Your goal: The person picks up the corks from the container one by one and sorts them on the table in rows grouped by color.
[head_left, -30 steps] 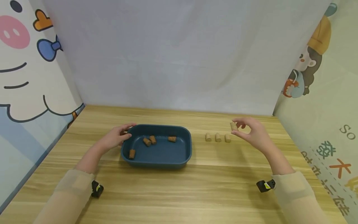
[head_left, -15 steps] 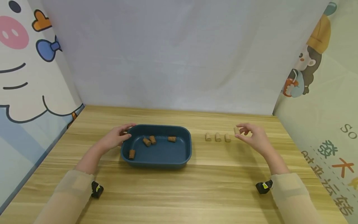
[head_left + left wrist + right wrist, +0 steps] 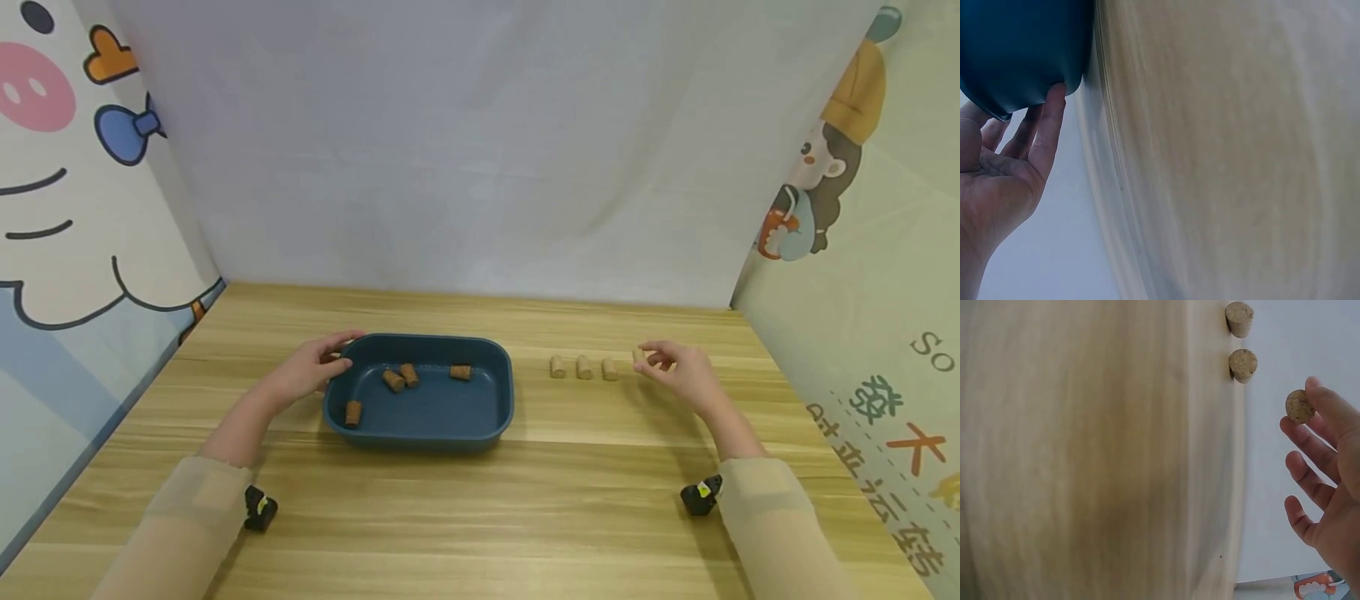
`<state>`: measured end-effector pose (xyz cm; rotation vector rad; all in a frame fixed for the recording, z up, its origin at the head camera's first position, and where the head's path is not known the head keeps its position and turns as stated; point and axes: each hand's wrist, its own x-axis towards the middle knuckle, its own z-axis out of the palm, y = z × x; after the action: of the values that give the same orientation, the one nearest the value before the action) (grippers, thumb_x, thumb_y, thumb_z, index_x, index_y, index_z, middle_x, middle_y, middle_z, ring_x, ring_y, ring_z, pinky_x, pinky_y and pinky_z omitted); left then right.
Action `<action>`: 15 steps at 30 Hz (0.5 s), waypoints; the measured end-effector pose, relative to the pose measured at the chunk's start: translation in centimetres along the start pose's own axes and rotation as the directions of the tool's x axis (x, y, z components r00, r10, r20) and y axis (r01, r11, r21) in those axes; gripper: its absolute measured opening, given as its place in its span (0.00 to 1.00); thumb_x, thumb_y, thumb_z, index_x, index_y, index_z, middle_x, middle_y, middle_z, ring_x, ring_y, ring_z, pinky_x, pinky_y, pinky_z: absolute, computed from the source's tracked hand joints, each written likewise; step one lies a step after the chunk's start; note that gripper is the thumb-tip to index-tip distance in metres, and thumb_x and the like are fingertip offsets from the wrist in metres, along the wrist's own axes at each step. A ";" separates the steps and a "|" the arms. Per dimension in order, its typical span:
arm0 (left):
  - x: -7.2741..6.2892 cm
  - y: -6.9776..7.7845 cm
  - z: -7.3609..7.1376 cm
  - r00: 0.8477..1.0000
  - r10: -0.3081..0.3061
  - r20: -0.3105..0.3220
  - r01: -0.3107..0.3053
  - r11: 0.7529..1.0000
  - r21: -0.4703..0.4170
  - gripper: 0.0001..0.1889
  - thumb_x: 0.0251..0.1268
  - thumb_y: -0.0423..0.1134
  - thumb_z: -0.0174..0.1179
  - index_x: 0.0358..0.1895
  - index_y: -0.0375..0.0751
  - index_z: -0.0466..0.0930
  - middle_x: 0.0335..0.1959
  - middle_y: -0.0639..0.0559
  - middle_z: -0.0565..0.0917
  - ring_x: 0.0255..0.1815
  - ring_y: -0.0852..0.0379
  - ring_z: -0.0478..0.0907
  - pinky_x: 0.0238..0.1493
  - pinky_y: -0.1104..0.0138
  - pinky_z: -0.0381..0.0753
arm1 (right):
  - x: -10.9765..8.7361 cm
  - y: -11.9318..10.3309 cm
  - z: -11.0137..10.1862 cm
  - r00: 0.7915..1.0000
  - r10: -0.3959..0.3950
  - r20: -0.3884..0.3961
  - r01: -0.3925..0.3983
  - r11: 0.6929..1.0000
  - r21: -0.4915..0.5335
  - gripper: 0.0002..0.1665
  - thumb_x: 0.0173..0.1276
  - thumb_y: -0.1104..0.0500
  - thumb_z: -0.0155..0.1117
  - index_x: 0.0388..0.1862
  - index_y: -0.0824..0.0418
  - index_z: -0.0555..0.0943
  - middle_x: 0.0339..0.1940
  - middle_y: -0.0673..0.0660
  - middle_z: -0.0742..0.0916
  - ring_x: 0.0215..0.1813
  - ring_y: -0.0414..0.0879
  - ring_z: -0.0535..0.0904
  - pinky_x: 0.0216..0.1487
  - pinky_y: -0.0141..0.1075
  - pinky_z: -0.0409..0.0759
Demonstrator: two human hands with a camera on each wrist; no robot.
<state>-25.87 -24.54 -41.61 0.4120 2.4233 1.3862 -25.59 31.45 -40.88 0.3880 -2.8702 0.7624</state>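
My left hand (image 3: 302,371) holds the left end of a dark blue rectangular basin (image 3: 420,439), thumb at the rim and fingers along the outer wall. In the left wrist view, fingertips touch the underside of the basin (image 3: 1022,56). Several brown corks, one at the near left corner (image 3: 353,413), lie inside it. Between thumb and fingertips, my right hand (image 3: 686,377) pinches a pale cork (image 3: 1299,407), just right of a row of three corks (image 3: 584,367). The right wrist view shows the held cork's round end facing the camera; whether it touches the table cannot be told.
A wood-grain table (image 3: 465,525) carries everything. A pale cloth backdrop (image 3: 465,150) rises behind its far edge. Printed cartoon panels stand at the left (image 3: 82,192) and right (image 3: 862,275).
My right hand has moved right and lowered towards the table with the cork, which now lines up with the row of three. The left hand and the basin have stayed put.
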 end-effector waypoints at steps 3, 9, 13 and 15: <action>0.0 -0.1 0.0 1.000 0.002 -0.002 -0.002 1.000 0.004 0.28 0.75 0.39 0.46 0.75 0.44 0.51 0.71 0.30 0.54 0.65 0.34 0.64 0.41 0.56 0.81 | 0.1 0.3 0.2 0.999 0.022 0.034 -0.022 1.000 -0.004 0.25 0.66 0.54 0.64 0.55 0.69 0.78 0.37 0.64 0.87 0.36 0.50 0.77 0.35 0.40 0.73; 0.0 -0.2 0.0 1.000 0.006 -0.004 -0.006 1.000 0.014 0.28 0.75 0.38 0.45 0.75 0.44 0.51 0.71 0.31 0.55 0.65 0.34 0.65 0.41 0.56 0.81 | 0.5 1.0 0.6 0.992 0.082 0.099 -0.082 0.997 -0.008 0.27 0.67 0.52 0.63 0.57 0.69 0.76 0.42 0.66 0.86 0.42 0.56 0.78 0.43 0.49 0.76; 0.0 -0.3 0.0 1.000 0.006 -0.009 -0.006 1.000 0.025 0.28 0.75 0.38 0.45 0.75 0.44 0.52 0.71 0.31 0.56 0.64 0.34 0.65 0.40 0.57 0.81 | 0.9 1.5 0.9 0.985 0.104 0.135 -0.104 0.995 -0.008 0.27 0.67 0.51 0.63 0.57 0.69 0.76 0.43 0.68 0.85 0.45 0.59 0.79 0.48 0.52 0.76; 0.1 -0.3 0.0 1.000 0.002 -0.011 -0.002 1.000 0.029 0.28 0.75 0.39 0.45 0.75 0.44 0.52 0.71 0.31 0.56 0.64 0.35 0.65 0.41 0.57 0.81 | 1.1 1.8 1.1 0.984 0.103 0.146 -0.103 0.995 -0.011 0.27 0.66 0.52 0.64 0.56 0.70 0.77 0.43 0.68 0.85 0.45 0.59 0.80 0.48 0.52 0.76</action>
<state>-25.99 -24.68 -41.89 0.4149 2.4556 1.3587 -27.19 32.20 -42.40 0.3091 -3.0500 0.7757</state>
